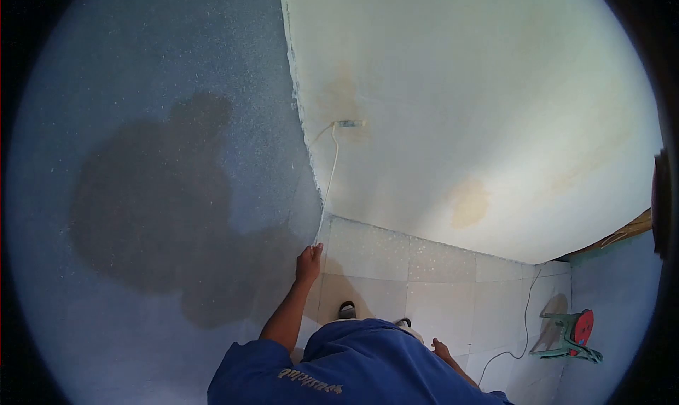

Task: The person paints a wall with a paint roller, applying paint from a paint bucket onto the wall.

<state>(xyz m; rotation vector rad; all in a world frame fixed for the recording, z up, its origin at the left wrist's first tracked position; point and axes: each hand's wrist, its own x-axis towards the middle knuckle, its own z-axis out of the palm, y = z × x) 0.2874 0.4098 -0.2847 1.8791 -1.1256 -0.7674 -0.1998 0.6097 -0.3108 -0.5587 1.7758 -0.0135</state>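
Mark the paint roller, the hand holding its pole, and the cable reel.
paint roller (349, 123): head view, on the roller sleeve against the white wall.
left hand (308, 259): head view, on the back of the hand gripping the pole.
cable reel (583, 327): head view, on its red disc.

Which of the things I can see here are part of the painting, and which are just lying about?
In use:
left hand holding the roller pole
paint roller against the white wall

Lying about:
cable reel on the tiled floor
its white cable
right hand, holding nothing visible

The wall (155, 157) is speckled blue with a dark shadow, beside a white wall (460, 87) with yellowish stains. The shirt (353, 366) is blue; the cable reel (583, 327) is red on a green frame.
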